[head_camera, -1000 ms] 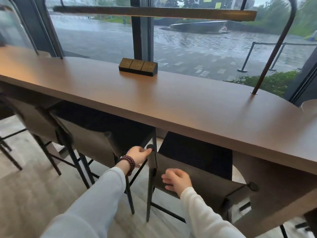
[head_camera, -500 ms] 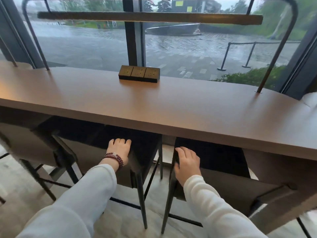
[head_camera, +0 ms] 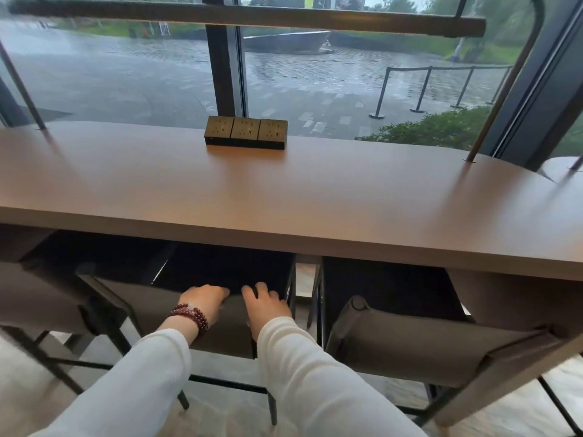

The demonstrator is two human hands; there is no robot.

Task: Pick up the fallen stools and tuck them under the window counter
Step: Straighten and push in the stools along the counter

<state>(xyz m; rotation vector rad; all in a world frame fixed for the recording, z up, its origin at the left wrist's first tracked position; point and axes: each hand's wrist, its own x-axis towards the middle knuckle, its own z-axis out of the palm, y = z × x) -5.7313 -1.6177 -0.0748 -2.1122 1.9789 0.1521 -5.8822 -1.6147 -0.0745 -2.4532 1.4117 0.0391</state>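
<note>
**Both hands on middle stool back, pushing it in under the bench**

Step in hand (my read): final tuck of the middle stool [head_camera: 151, 304]. It stands upright at the bench's [head_camera: 315, 200] near edge, dark seat already under the top and only the backrest sticking out. The left stool [head_camera: 34, 294] and right stool [head_camera: 419, 345] are also upright with seats under the near edge. No fallen stool is in view, so the task looks close to done.

Hands: the left hand [head_camera: 202, 305] and right hand [head_camera: 265, 305] sit side by side, close but not touching, on the backrest's top edge. The fingers of both bend over that edge toward the seat, clamped on it. Thumbs are hidden. Both arms reach forward and down in white sleeves, wrists roughly level, with a bead bracelet [head_camera: 189, 315] on the left wrist.

Doing it well:
- Push straight toward the window with even force from both hands so the stool doesn't yaw.
- Keep the legs sliding flat on the floor [head_camera: 227, 411] and don't tip the back forward.
- Watch the gap on the right, since its leg stands just beside the right stool's frame. On the left, its seat corner sits close to the left stool.
- Stop once the backrest lines up with the neighbours' backs.
- Mind fingers between the backrest top and the bench underside.

The socket block [head_camera: 246, 132] at the far edge is not involved.
</note>
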